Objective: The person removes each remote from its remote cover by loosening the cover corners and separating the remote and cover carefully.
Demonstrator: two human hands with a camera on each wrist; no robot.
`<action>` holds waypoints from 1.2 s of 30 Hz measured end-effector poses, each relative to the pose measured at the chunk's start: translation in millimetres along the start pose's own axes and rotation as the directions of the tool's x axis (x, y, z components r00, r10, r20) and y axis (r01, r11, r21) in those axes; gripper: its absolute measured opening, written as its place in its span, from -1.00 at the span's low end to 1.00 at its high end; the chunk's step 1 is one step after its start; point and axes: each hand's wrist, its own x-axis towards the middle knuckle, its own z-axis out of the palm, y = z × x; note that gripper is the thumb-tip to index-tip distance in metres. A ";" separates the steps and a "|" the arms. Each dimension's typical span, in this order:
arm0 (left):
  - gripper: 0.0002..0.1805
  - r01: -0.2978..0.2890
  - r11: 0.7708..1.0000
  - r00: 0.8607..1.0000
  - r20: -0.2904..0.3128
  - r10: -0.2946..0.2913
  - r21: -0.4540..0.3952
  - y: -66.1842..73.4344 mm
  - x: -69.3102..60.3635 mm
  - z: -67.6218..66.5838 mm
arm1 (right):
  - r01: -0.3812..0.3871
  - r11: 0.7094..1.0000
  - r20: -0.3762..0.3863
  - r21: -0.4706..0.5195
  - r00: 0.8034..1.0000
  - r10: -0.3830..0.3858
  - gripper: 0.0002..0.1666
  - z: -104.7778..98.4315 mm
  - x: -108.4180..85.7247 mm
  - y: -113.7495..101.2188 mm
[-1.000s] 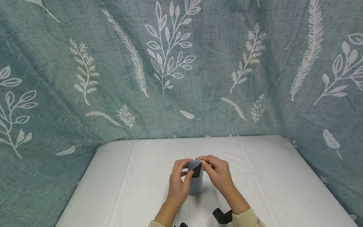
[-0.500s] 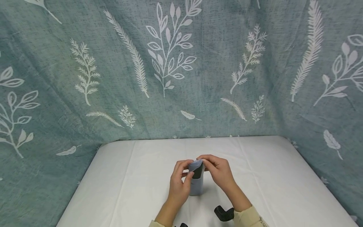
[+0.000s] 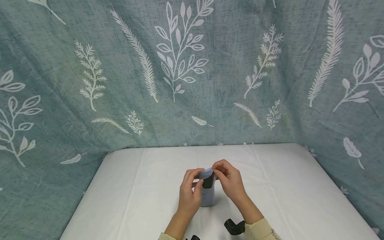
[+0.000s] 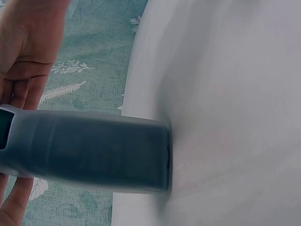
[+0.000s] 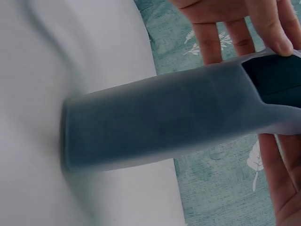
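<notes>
A blue-grey, soft-looking sleeve (image 3: 207, 198) (image 4: 108, 150) (image 5: 164, 117) stands upright on the white surface, with something dark (image 3: 208, 182) (image 5: 277, 80) showing through the opening near its top. My left hand (image 3: 190, 193) pinches the upper left rim, its thumb by the opening; in the right wrist view, this hand (image 5: 225, 19) has fingers behind the sleeve. At the upper right edge, my right hand (image 3: 230, 181) pinches the rim between thumb and index finger. The right hand (image 4: 33, 52) also shows in the left wrist view.
White cloth (image 3: 150, 186) covers the table, and a blue-green leaf-patterned curtain (image 3: 222, 80) hangs behind and at both sides. A black wrist device (image 3: 234, 227) sits by the right sleeve cuff; part of another (image 3: 195, 237) shows near the left wrist.
My right hand has shifted slightly up, its fingers still at the rim, and the top flap sits a little differently. The left hand has barely moved.
</notes>
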 end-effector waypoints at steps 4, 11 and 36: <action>-0.64 -0.077 0.995 0.997 -0.006 0.078 0.068 -0.5 1.2 -0.6 | 0.026 0.999 -0.050 -0.032 0.998 -0.027 -0.88 3.5 -3.9 -1.2; -0.54 -0.175 0.976 0.980 -0.071 0.186 0.133 -0.1 5.6 -1.5 | 0.151 0.986 -0.044 -0.074 0.987 -0.154 -0.84 6.1 -10.4 -21.8; -0.63 -0.180 0.948 0.972 -0.102 0.213 0.262 -0.1 10.9 0.7 | 0.369 0.898 0.009 -0.242 0.926 -0.378 -0.46 15.4 -18.4 15.0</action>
